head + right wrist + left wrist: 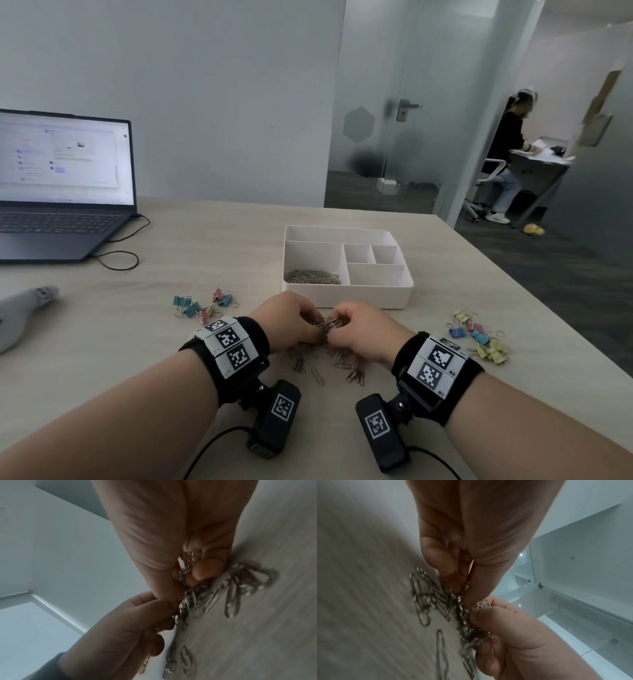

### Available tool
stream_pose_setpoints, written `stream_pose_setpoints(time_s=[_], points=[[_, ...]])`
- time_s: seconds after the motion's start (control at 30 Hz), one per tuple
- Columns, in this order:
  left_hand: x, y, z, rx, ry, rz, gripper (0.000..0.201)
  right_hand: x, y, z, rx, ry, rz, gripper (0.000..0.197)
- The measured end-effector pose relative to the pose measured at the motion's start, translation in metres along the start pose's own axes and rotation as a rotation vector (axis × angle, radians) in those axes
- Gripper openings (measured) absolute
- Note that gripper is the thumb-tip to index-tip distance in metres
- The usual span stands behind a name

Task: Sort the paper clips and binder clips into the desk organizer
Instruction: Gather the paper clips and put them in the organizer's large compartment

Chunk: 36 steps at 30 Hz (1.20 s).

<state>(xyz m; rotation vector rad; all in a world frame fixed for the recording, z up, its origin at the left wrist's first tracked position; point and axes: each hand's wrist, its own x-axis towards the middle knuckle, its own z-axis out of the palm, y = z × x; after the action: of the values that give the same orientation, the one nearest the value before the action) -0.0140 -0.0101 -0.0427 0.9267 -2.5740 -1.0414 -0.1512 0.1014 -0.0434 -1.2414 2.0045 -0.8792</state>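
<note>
Both hands meet over a tangle of silver paper clips [329,325] on the desk, just in front of the white desk organizer [346,298]. My left hand [291,322] pinches the bunch [462,601] between thumb and curled fingers. My right hand [356,329] grips the same bunch [187,568] from the other side. More loose clips [352,375] lie under and behind the hands. The organizer's big front-left compartment holds a heap of paper clips [313,277]; its other compartments look bare. Coloured binder clips lie in a left cluster [205,305] and a right cluster [479,339].
An open laptop [61,192] with its cable [120,260] sits at the far left of the desk. A grey object [24,308] lies at the left edge. The desk's right edge [534,308] runs diagonally; a person sits at another desk in the far room.
</note>
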Motion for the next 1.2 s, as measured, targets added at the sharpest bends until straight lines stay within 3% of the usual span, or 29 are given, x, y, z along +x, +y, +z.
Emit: stream_pose_setpoints(time_s=[0.23,0.47,0.73,0.9,1.07,1.2], points=[[0.009,0.011,-0.019,-0.164,0.031,0.012,0.014,0.012,-0.015,-0.012,0.197,0.025,-0.011,0.015],[0.034,0.028,-0.050,-0.201,0.191,0.066,0.013,0.043,-0.049,-0.038,0.247,0.094,-0.058,0.013],[0.063,0.027,-0.060,-0.116,0.314,0.029,0.020,0.081,-0.065,-0.037,0.147,0.167,-0.077,0.017],[0.064,0.016,-0.057,-0.048,0.310,0.007,0.032,0.076,-0.060,-0.029,0.035,0.154,-0.124,0.019],[0.050,0.015,-0.053,-0.023,0.298,0.057,0.020,0.057,-0.058,-0.029,-0.079,0.161,-0.175,0.034],[0.028,0.017,-0.048,-0.008,0.268,0.102,0.008,0.036,-0.050,-0.034,-0.124,0.229,-0.237,0.029]])
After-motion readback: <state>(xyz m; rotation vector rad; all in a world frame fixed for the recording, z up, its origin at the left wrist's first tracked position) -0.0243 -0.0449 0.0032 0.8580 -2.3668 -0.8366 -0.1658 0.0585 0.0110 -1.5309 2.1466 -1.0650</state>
